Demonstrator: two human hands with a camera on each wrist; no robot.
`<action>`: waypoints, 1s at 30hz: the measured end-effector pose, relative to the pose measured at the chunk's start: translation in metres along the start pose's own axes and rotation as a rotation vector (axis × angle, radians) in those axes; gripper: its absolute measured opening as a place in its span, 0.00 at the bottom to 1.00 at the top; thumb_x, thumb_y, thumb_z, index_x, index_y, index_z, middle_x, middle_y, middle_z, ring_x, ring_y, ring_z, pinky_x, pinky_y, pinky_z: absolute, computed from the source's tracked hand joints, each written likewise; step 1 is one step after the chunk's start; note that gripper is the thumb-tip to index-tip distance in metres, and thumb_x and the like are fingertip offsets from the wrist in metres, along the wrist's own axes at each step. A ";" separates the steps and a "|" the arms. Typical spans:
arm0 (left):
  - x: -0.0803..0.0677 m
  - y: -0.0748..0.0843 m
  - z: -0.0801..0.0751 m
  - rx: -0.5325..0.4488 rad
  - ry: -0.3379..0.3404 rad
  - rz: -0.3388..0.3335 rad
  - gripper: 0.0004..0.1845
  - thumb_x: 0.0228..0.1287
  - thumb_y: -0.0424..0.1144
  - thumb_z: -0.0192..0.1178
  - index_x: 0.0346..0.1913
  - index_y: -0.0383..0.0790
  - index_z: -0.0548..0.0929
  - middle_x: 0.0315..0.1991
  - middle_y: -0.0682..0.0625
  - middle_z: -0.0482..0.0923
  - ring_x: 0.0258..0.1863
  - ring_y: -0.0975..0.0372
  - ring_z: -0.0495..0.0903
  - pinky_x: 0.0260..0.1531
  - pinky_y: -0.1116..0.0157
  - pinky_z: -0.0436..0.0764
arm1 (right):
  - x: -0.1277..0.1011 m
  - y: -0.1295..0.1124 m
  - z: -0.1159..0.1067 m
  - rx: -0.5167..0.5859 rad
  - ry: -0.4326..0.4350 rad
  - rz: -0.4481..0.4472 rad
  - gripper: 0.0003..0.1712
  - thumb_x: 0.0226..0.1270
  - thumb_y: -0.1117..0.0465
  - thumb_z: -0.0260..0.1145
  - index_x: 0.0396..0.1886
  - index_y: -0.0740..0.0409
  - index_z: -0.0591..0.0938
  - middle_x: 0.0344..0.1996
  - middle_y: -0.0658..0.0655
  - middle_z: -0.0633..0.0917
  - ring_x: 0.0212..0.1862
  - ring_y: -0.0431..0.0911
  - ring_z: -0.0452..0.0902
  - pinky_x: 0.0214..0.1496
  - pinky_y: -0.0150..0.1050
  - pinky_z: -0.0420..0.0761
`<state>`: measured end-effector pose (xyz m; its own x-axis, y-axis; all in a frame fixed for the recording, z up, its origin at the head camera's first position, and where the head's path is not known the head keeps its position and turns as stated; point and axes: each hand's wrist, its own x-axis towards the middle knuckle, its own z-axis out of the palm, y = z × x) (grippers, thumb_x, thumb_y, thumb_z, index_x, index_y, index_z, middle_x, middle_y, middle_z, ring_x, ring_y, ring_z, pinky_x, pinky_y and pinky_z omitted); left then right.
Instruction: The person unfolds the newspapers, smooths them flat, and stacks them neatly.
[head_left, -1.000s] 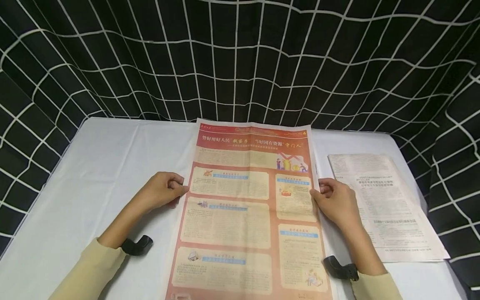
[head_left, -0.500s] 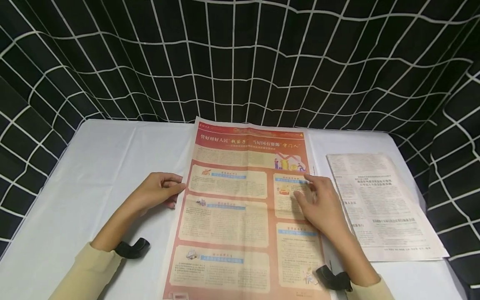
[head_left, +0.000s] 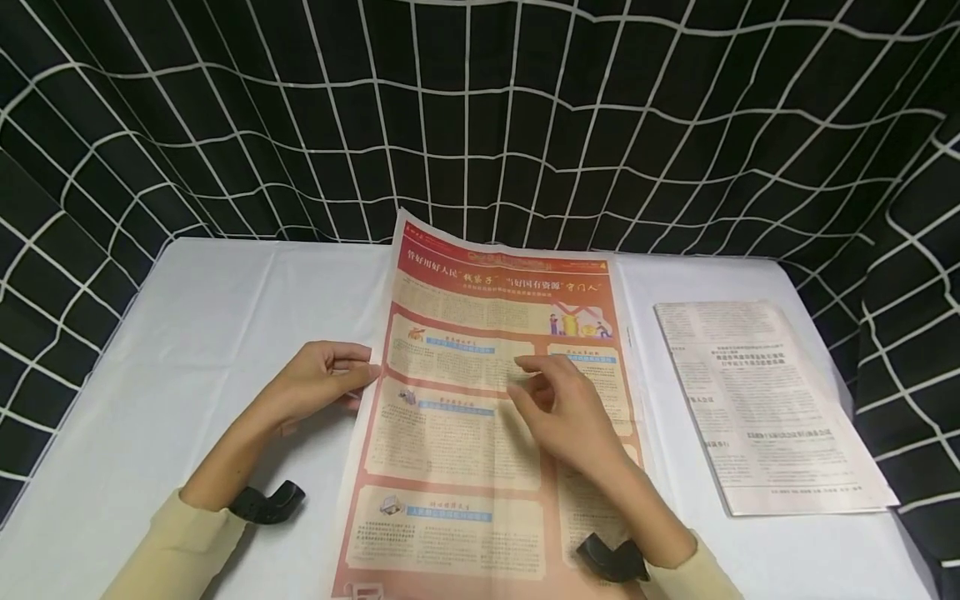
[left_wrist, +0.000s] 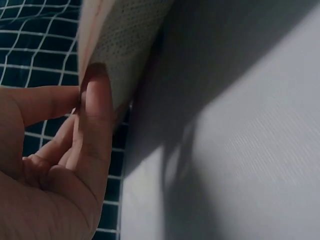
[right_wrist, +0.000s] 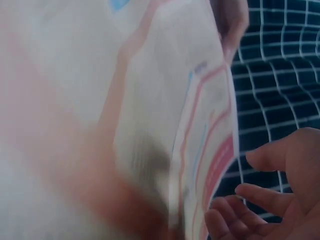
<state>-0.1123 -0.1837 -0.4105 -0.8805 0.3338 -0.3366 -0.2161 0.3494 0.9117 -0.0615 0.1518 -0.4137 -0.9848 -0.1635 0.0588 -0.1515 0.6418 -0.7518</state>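
A red-and-cream newspaper page (head_left: 450,442) lies lengthwise on the table, with a crease down its middle. My left hand (head_left: 318,387) pinches its left edge between thumb and fingers. That side is raised, and the far left corner stands up. In the left wrist view, the thumb of the left hand (left_wrist: 65,170) presses against the printed underside of the newspaper (left_wrist: 132,45). Over the middle of the page hovers my right hand (head_left: 570,408), fingers loosely bent and thumb apart, holding nothing. The right wrist view shows the right hand (right_wrist: 300,175) beside the lifted sheet.
A folded black-and-white newspaper (head_left: 772,408) lies at the right of the table. White cloth (head_left: 187,333) covers the tabletop. Black fabric with a white grid (head_left: 480,125) hangs behind and at both sides. Each wrist carries a black band mount (head_left: 266,504).
My right hand has let go of the page's right edge and moved left over its middle. The left hand has lifted the left edge, so the far left corner rises.
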 end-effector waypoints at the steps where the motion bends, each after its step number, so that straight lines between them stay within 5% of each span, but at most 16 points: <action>1: 0.000 0.002 0.001 -0.004 0.000 0.003 0.26 0.74 0.38 0.66 0.65 0.21 0.78 0.53 0.32 0.89 0.35 0.66 0.88 0.36 0.68 0.89 | 0.001 -0.004 0.004 0.011 -0.007 -0.005 0.23 0.74 0.59 0.70 0.65 0.61 0.82 0.52 0.61 0.86 0.48 0.51 0.87 0.52 0.49 0.87; 9: 0.005 0.011 0.019 -0.060 0.009 0.024 0.23 0.71 0.39 0.67 0.62 0.25 0.81 0.51 0.38 0.90 0.36 0.68 0.87 0.37 0.68 0.89 | 0.009 -0.029 0.030 0.143 -0.061 -0.049 0.22 0.74 0.60 0.70 0.64 0.61 0.83 0.55 0.59 0.87 0.51 0.48 0.88 0.54 0.44 0.88; 19: 0.014 0.028 0.050 -0.075 0.009 0.069 0.13 0.68 0.40 0.69 0.48 0.34 0.86 0.35 0.54 0.88 0.31 0.67 0.82 0.32 0.67 0.85 | 0.017 -0.050 0.038 0.487 -0.157 0.121 0.27 0.81 0.51 0.63 0.73 0.54 0.76 0.56 0.59 0.86 0.49 0.49 0.89 0.51 0.39 0.89; 30: 0.022 0.034 0.073 -0.110 -0.039 0.103 0.13 0.67 0.43 0.73 0.37 0.37 0.82 0.26 0.55 0.85 0.27 0.65 0.80 0.30 0.68 0.80 | 0.015 -0.061 0.036 0.406 -0.150 0.094 0.38 0.66 0.51 0.76 0.73 0.50 0.75 0.57 0.53 0.86 0.46 0.41 0.85 0.47 0.35 0.84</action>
<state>-0.1077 -0.1006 -0.4042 -0.8839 0.3974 -0.2466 -0.1719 0.2143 0.9615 -0.0636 0.0835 -0.3904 -0.9649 -0.2445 -0.0954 0.0133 0.3176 -0.9481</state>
